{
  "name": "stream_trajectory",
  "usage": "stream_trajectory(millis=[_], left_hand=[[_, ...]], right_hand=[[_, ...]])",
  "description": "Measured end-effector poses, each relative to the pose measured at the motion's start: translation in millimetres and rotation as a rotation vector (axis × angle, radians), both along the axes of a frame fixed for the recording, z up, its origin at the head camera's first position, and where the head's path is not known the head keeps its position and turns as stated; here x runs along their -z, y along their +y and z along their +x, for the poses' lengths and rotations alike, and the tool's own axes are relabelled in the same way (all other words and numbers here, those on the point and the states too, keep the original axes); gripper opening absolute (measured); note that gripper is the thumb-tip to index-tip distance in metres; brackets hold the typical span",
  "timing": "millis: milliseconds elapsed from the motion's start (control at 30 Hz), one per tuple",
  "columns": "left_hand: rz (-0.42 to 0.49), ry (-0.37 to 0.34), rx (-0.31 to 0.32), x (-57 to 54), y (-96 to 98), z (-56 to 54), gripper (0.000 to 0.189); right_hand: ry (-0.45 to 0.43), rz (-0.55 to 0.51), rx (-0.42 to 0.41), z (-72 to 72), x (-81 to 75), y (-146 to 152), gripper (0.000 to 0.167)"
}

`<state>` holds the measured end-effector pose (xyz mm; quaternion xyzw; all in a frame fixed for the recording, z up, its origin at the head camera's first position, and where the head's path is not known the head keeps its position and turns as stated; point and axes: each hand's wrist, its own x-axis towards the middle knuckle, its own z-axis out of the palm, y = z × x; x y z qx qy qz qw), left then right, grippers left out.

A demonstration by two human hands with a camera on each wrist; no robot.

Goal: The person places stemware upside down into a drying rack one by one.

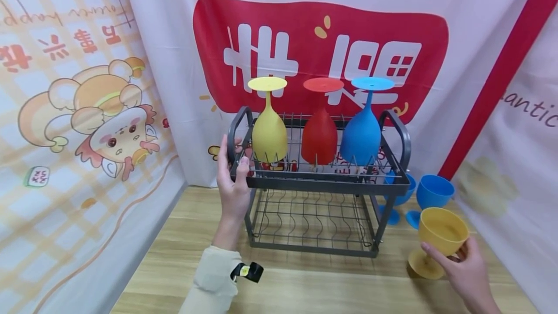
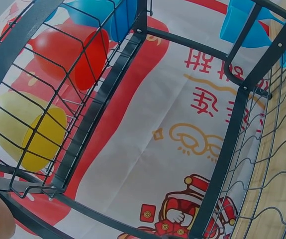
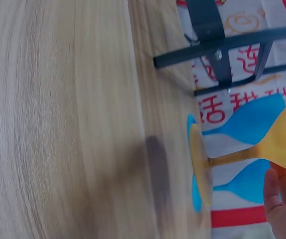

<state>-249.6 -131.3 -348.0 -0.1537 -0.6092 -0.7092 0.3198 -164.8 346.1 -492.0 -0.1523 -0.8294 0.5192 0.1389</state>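
Note:
My left hand (image 1: 233, 188) grips the left end of a dark grey two-tier dish rack (image 1: 322, 186), thumb at the front rim, fingers by the handle. Upside down on the upper tier stand a yellow goblet (image 1: 269, 134), a red goblet (image 1: 319, 137) and a blue goblet (image 1: 361, 134), feet upward. To the right of the rack, my right hand (image 1: 468, 273) holds an orange-yellow goblet (image 1: 442, 234) by its bowl, mouth up. In the right wrist view its foot (image 3: 201, 164) looks slightly off the table, apart from its shadow.
Two blue goblets stand upright behind the orange-yellow one: one at the right (image 1: 436, 190), the other partly behind the rack's corner (image 1: 405, 195). The lower tier (image 1: 311, 248) has wavy wires. A printed cloth (image 1: 322, 8) hangs behind the wooden table (image 1: 305, 285).

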Motion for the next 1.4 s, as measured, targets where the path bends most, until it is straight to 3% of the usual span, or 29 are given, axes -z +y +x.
stream_trajectory(millis=[433, 600, 833, 1000, 1167, 1400], left_hand=[[-0.003, -0.019, 0.003, -0.7, 1.2, 1.6, 0.065], [-0.015, -0.025, -0.008, -0.4, 0.8, 1.5, 0.064], [-0.042, -0.029, -0.035, -0.5, -1.9, -0.2, 0.064], [-0.075, -0.096, -0.07, 0.9, -5.9, 4.2, 0.064], [-0.051, -0.164, -0.117, 15.0, -13.1, 13.4, 0.059], [-0.023, -0.17, -0.2, 54.9, -8.7, 34.9, 0.058]], right_hand=[[-0.033, 0.103, -0.047, 18.3, -15.2, -48.5, 0.097], [0.004, 0.13, -0.108, 24.1, -17.6, -66.3, 0.095], [0.066, 0.223, -0.189, 20.0, -25.4, -90.5, 0.094], [0.096, 0.237, -0.241, 17.2, -33.3, -108.0, 0.094], [0.153, 0.261, -0.283, 15.2, -37.8, -123.1, 0.093], [0.198, 0.296, -0.312, 14.9, -43.5, -136.7, 0.09]])
